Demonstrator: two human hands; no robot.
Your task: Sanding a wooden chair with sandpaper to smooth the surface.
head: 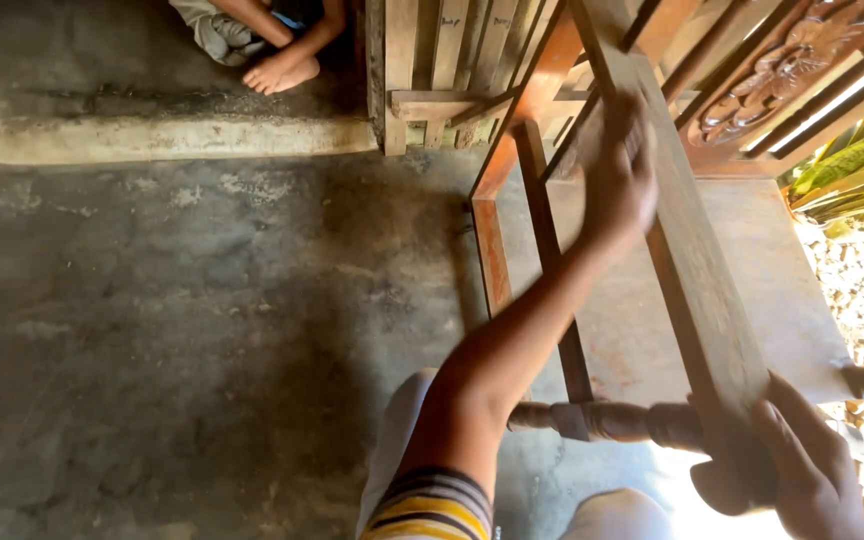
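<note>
Your left hand [620,175], blurred, presses flat on the wooden chair rail [697,270]; whether it grips anything, I cannot tell. Your right hand [807,470] clamps the rail's near end above the turned leg [612,420]. A loosened grip could tip the frame.

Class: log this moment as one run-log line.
left hand: blurred on rail | right hand: grips rail end | turned leg: below | floor: concrete

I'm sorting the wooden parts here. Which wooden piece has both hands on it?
The broad flat rail: left hand rubs its upper stretch, right hand grips its near end. Turned spindle untouched.
</note>
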